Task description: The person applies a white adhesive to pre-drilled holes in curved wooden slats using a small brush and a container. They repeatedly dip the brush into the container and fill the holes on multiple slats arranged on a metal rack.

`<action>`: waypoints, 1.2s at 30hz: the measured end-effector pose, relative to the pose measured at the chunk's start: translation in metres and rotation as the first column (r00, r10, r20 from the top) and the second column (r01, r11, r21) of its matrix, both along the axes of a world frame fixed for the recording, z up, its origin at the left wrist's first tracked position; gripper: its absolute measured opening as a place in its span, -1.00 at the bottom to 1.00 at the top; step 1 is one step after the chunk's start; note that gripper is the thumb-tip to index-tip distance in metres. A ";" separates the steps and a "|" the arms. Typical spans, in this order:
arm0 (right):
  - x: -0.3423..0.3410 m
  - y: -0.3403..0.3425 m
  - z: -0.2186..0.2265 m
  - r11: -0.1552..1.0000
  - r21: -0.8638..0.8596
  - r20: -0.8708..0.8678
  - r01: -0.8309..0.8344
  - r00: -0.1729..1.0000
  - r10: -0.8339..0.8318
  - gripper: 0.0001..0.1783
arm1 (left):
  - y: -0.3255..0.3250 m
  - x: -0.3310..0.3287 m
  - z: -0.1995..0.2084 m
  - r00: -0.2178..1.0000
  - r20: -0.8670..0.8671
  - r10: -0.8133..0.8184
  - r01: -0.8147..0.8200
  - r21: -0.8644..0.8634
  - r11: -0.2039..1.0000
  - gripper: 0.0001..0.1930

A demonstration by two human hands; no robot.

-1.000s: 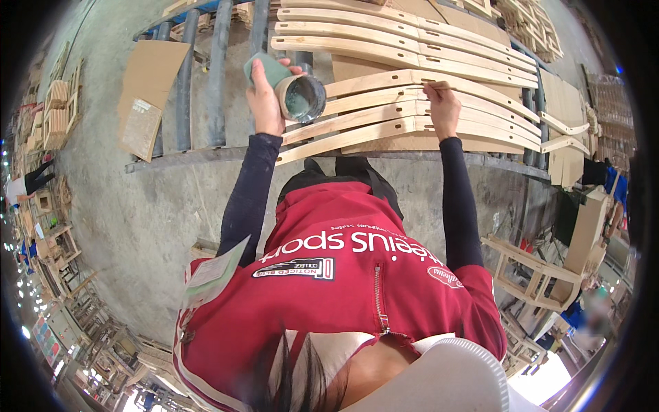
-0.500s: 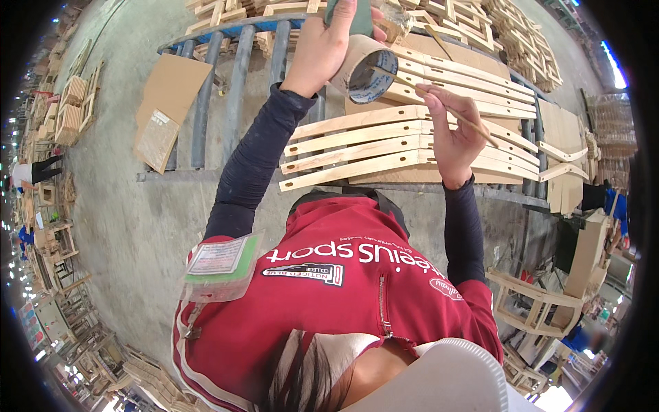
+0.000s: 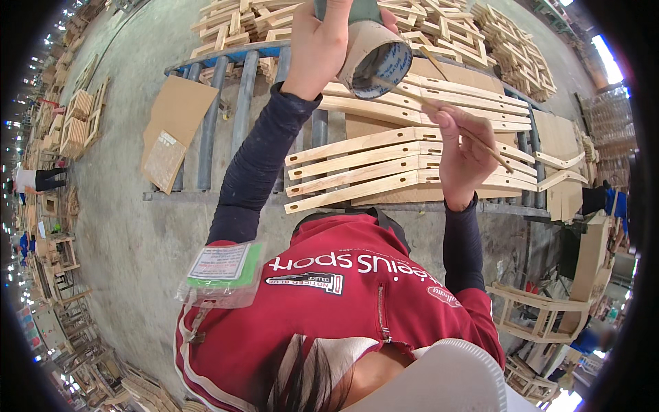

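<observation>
My left hand (image 3: 317,51) is closed round a cardboard tube (image 3: 364,45) and a dark green piece (image 3: 362,11) against its far end; how they join is hidden. The tube's mouth tilts toward me, showing blue print inside. Between the thumb and fingers of my right hand (image 3: 467,154) is a thin wooden stick (image 3: 494,152), whose far end reaches into the mouth. Below both hands lie several bent wooden slats (image 3: 353,177) with slots near their ends. A second row of slats (image 3: 371,106) lies farther back, partly covered by the tube and stick.
The slats rest on cardboard over a roller conveyor (image 3: 240,103). A loose cardboard sheet (image 3: 177,103) lies at its left, and two short slats (image 3: 559,177) at its right. Behind are stacked wooden frames (image 3: 515,51). Another thin stick (image 3: 434,62) lies behind the tube.
The tube and my left hand have shifted slightly right in view. My right hand and the stick sit a little lower and farther right. The slats appear lower as the view shifts.
</observation>
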State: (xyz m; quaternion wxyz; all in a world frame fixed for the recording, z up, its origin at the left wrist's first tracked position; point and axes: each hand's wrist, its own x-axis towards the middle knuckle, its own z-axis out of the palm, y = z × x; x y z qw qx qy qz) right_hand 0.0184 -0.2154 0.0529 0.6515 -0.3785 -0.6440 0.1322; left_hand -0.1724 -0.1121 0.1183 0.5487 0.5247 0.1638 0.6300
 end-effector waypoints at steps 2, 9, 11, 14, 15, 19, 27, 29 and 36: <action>0.000 0.002 0.008 0.997 0.067 -0.001 0.035 0.999 -0.035 -0.89 | 0.001 0.000 0.004 0.999 -0.026 0.026 -0.024 0.057 0.998 -0.49; -0.008 -0.001 0.012 0.995 0.003 0.116 0.099 0.988 -0.099 -0.87 | 0.000 0.006 0.026 0.994 -0.074 0.075 -0.073 0.032 0.997 -0.47; -0.009 -0.002 0.011 1.000 -0.026 0.049 0.009 0.999 -0.008 -0.86 | -0.003 0.008 0.030 0.998 -0.025 0.056 -0.056 -0.026 0.998 -0.46; -0.007 -0.003 0.013 0.994 -0.069 -0.017 -0.087 0.996 0.086 -0.86 | -0.002 0.010 0.029 0.999 0.054 0.004 -0.006 0.029 1.000 -0.45; -0.006 -0.004 0.014 0.990 -0.083 -0.034 -0.113 0.993 0.110 -0.85 | 0.004 0.008 0.025 1.000 0.026 0.012 -0.015 0.097 0.995 -0.45; -0.001 -0.007 0.021 0.990 -0.080 -0.077 -0.115 0.991 0.109 -0.86 | 0.010 0.008 0.025 0.992 -0.077 0.103 -0.084 0.217 0.972 -0.45; 0.004 -0.002 0.027 0.986 -0.065 -0.012 -0.156 0.988 0.155 -0.89 | 0.010 0.015 0.035 0.985 -0.120 0.126 -0.092 0.252 0.963 -0.47; 0.008 -0.006 0.031 0.989 -0.034 0.003 -0.146 0.989 0.146 -0.88 | 0.012 0.015 0.037 0.982 -0.134 0.133 -0.094 0.266 0.959 -0.47; 0.018 0.003 0.040 0.979 0.194 0.157 0.059 0.983 -0.090 -0.87 | 0.013 0.014 0.050 0.945 -0.241 0.220 -0.135 0.323 0.937 -0.44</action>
